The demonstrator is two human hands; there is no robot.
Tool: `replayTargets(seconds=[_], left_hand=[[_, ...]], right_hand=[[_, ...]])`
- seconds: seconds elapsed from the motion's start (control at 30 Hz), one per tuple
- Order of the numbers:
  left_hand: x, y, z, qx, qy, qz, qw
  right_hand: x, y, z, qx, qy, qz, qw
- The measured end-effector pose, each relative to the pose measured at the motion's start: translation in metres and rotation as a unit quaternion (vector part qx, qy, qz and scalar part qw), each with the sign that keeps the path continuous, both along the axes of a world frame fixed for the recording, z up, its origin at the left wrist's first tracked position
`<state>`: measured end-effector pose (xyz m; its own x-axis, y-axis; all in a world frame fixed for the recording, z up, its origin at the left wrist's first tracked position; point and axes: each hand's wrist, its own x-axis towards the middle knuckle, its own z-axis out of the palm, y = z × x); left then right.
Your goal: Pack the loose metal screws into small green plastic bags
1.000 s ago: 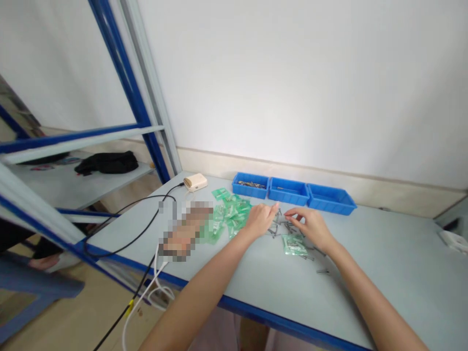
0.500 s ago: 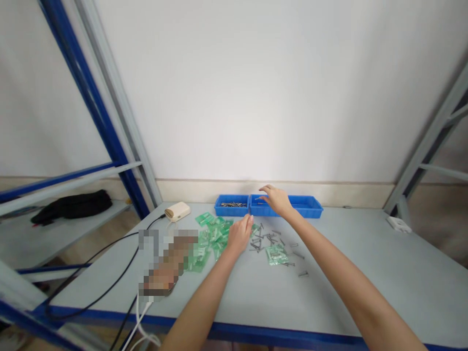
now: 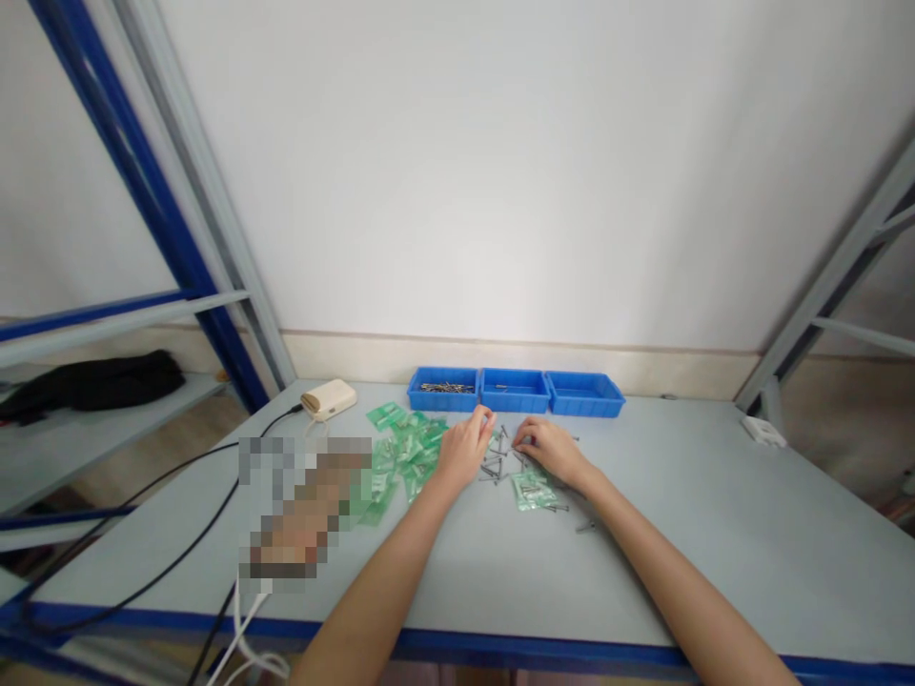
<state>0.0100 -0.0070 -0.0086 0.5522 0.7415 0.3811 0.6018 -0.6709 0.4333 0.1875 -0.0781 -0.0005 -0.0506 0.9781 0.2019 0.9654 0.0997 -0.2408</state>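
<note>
As right hand (image 3: 552,452) curls low | loose screws (image 3: 493,470): just beside fingers (image 3: 524,439)

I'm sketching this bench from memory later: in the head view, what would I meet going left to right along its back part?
Cream case → left blue bin, with metal pieces in it → middle blue bin → right blue bin → small dark object → white object.

Head view, one: looking from above the bench (image 3: 686,534), facing forward and down, taking in wall (image 3: 500,171) and both forearms at middling range.
</note>
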Motion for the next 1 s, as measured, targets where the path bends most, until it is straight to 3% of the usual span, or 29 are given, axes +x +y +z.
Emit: replayTargets(seconds=[0.3,0.47,0.77,1.0], left_hand=[[0.004,-0.004,-0.003,0.022,0.050,-0.023,0.998],[0.003,-0.006,-0.002,0.044,0.040,-0.067,0.996],[0.004,-0.010,-0.008,0.133,0.110,-0.107,0.979],[0.003,-0.011,-0.007,0.153,0.099,-0.100,0.978]], right_hand=[[0.006,-0.001,-0.005,0.031,0.025,-0.033,0.999],[0.004,-0.001,-0.002,0.077,0.101,-0.036,0.991],[-0.003,-0.007,0.003,0.085,0.250,0.016,0.965],[-0.002,-0.014,0.007,0.077,0.285,0.043,0.954]])
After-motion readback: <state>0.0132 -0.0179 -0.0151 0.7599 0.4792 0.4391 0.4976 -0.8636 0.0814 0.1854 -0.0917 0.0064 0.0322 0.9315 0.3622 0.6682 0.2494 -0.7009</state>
